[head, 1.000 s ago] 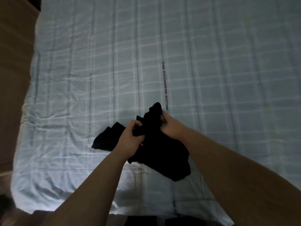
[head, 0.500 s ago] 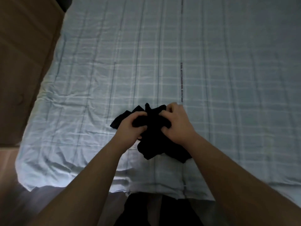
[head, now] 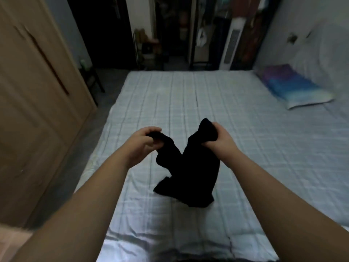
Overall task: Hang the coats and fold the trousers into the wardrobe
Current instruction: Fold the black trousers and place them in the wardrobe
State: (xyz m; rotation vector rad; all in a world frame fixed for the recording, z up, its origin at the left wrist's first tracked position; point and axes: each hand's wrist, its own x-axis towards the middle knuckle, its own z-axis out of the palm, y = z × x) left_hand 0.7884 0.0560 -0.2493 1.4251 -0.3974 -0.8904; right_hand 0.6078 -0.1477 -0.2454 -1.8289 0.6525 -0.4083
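A black garment [head: 190,173], dark and bunched so its shape is hard to read, hangs between my two hands above the bed [head: 245,140]. My left hand [head: 141,144] pinches one upper end of it. My right hand [head: 220,141] grips the other upper end, slightly higher. The cloth sags in a V between them, and its lower end rests on the checked pale-blue sheet. The wooden wardrobe [head: 37,103] stands at the left with its doors closed.
A blue and purple pillow [head: 294,87] lies at the bed's far right by the wall. A narrow floor strip [head: 90,140] runs between bed and wardrobe. Beyond the bed are a small stool [head: 88,76], a white tower fan [head: 232,35] and cluttered shelves.
My hands have moved apart and lifted the black garment off the sheet, stretching it out from a bunch. The camera has tilted up, so the room beyond the bed now shows.
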